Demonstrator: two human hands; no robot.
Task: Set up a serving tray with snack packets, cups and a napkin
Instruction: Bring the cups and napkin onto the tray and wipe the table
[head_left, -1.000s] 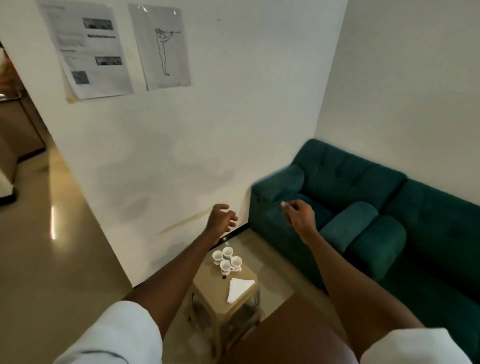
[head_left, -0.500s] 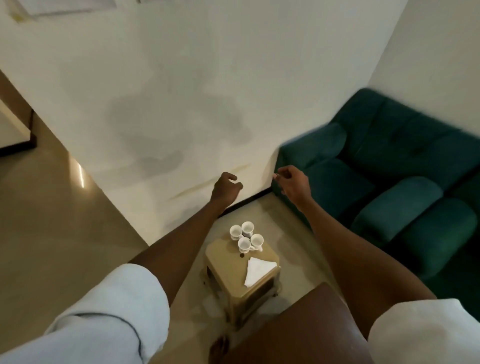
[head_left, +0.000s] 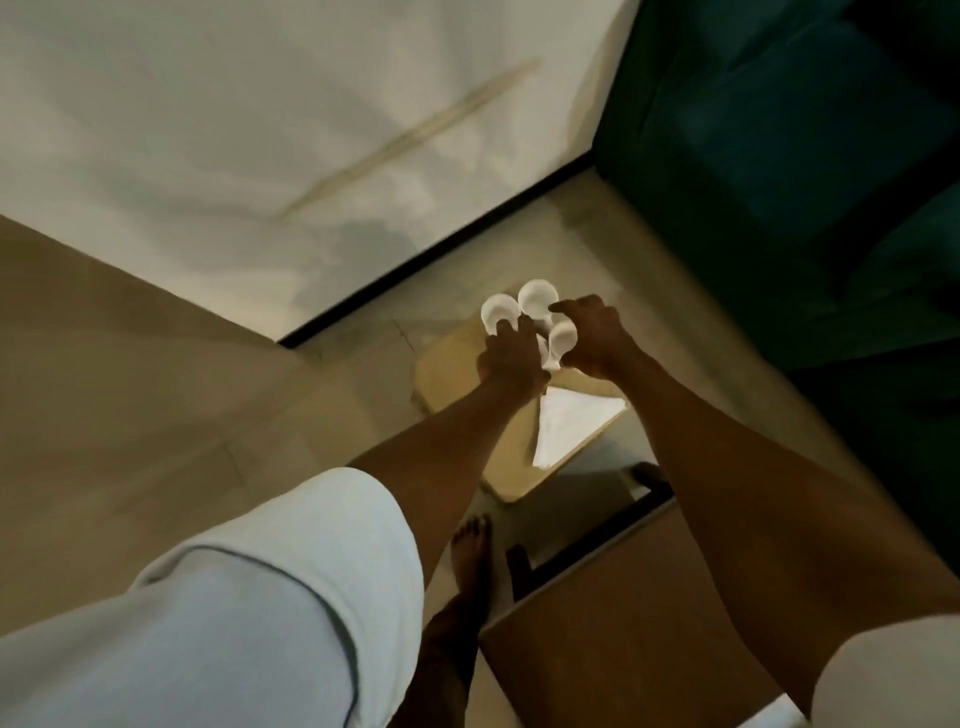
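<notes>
Both hands have come down from mid-air, where they hung half a second ago, onto the cluster of cups, and the view has tipped down with them.

Nearest are two pale short sleeves (head_left: 249, 623) and bare forearms reaching forward. Below them a bare foot (head_left: 470, 551) stands on the tan floor beside a brown wooden surface (head_left: 623, 597). I cannot tell whether that surface is the tray.

Beyond it sits a small tan stool (head_left: 449, 366). A white napkin (head_left: 571, 421), folded to a triangle, lies flat on its near right part. The cups (head_left: 537, 297) stand at the stool's far edge.

The left hand (head_left: 511, 358) covers the near left of the cluster, its fingers curled down at a rim. The right hand (head_left: 597, 338) curls in from the right, against the nearest cup. Motion blur hides whether either hand actually grips anything yet.

Farther off is a white wall (head_left: 260, 104) with a dark skirting, and a green sofa (head_left: 779, 156) to the right.

The cups sit packed together near the edge of a small stool. A nudge from either hand could push one off onto the hard floor. Lifting several at once could knock them together, or let one slip from a finger.

Three cups show. They are small, white and smooth, mouths up, and one has a visible handle. No snack packets are in sight.
</notes>
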